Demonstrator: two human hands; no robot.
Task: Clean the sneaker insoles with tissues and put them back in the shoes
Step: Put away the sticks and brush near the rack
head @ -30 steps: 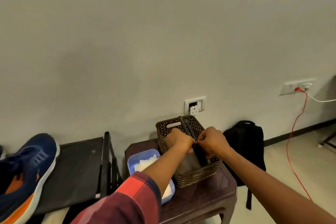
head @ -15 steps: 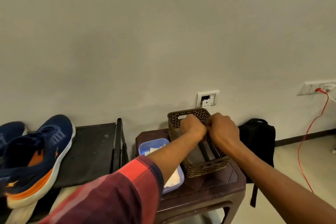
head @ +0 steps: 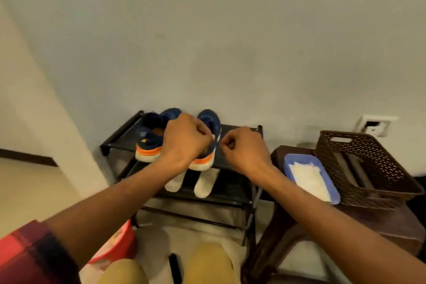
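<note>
2 sneakers (head: pixel 149 138), 2 insoles (head: pixel 204 182) (below); L grip (head: pixel 184 138) clutches sneaker (head: pixel 208 120), R grip (head: pixel 244 147) curled, unclear.

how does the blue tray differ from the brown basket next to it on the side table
The blue tray is shallow with solid walls; the brown basket is deeper, with perforated walls. The blue tray holds white tissues; the brown basket holds dark flat things, too dim to name. The blue tray is smaller than the brown basket. Both are rectangular, open-topped, and stand on the dark table.
</note>
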